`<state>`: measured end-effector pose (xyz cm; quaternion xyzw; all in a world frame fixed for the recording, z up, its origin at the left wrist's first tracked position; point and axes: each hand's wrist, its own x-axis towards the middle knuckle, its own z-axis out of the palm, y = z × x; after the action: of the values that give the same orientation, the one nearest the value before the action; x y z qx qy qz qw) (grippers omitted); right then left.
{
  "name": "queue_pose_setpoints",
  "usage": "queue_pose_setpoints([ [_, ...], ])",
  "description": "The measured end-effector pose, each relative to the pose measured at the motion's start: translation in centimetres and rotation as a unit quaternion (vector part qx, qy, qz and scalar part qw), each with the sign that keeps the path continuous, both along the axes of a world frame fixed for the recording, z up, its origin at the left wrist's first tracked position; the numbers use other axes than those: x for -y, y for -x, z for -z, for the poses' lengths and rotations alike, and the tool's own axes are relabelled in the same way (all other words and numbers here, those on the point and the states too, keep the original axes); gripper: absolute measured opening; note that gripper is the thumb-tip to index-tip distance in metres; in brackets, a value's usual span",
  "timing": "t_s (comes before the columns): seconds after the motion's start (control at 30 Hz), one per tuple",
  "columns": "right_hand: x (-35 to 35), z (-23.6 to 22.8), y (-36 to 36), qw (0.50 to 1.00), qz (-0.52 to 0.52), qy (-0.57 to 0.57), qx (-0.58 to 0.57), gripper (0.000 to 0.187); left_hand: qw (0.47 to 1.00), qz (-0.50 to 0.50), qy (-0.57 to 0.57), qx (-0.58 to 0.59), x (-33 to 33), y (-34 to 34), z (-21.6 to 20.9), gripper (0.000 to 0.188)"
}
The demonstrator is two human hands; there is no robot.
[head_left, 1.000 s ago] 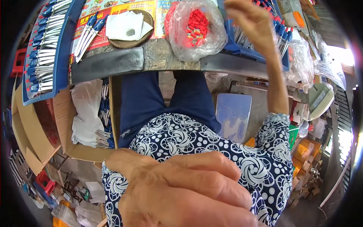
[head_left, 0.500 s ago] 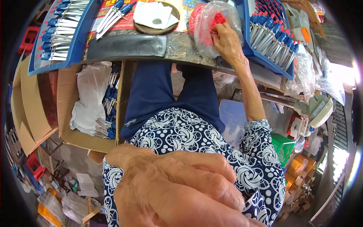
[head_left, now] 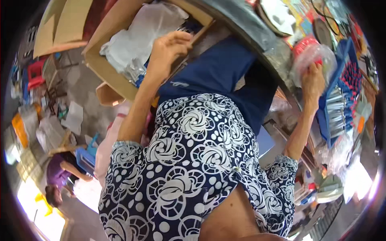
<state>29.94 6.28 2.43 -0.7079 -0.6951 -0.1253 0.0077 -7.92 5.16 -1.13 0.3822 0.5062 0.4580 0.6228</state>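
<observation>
**Head view: one hand in the carton, the other on the bag of red pieces**

Head camera looks steeply down my front, so nearest to me is my blue-and-white patterned blouse (head_left: 189, 160), with my dark blue trousers (head_left: 225, 76) beyond it. My bare forearms run out from the short sleeves to either side.

My left hand (head_left: 169, 50) reaches into the cardboard box (head_left: 104, 70) beside my knee. Its fingers are curled over the things at the box's inner edge, close against a crumpled clear plastic bag (head_left: 140, 36) that fills most of the box. What exactly the fingers grasp I cannot tell.

My right hand (head_left: 313, 82) is raised to the edge of the table (head_left: 245, 28) and pressed against a clear plastic bag of red pieces (head_left: 311, 56), fingers closed on its lower side. That bag rests on the tabletop, just beside a blue tray (head_left: 341, 100) of packed rows of small items.

Farther off on my left, another person (head_left: 60, 176) crouches on the floor among stools and scattered goods.
</observation>
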Motion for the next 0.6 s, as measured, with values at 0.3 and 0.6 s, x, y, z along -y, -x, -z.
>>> queue_pose_setpoints([
  [0.3, -0.8, -1.1, -0.9, 0.997, -0.047, 0.067, -0.002, 0.012, 0.882, -0.088, 0.057, -0.46, 1.9, 12.6, 16.1, 0.021],
  [0.6, -0.5, -1.6, -0.7, 0.991, -0.024, 0.082, -0.098, 0.018, 0.857, 0.009, -0.098, -0.505, 0.2, 9.2, 17.0, 0.021],
])
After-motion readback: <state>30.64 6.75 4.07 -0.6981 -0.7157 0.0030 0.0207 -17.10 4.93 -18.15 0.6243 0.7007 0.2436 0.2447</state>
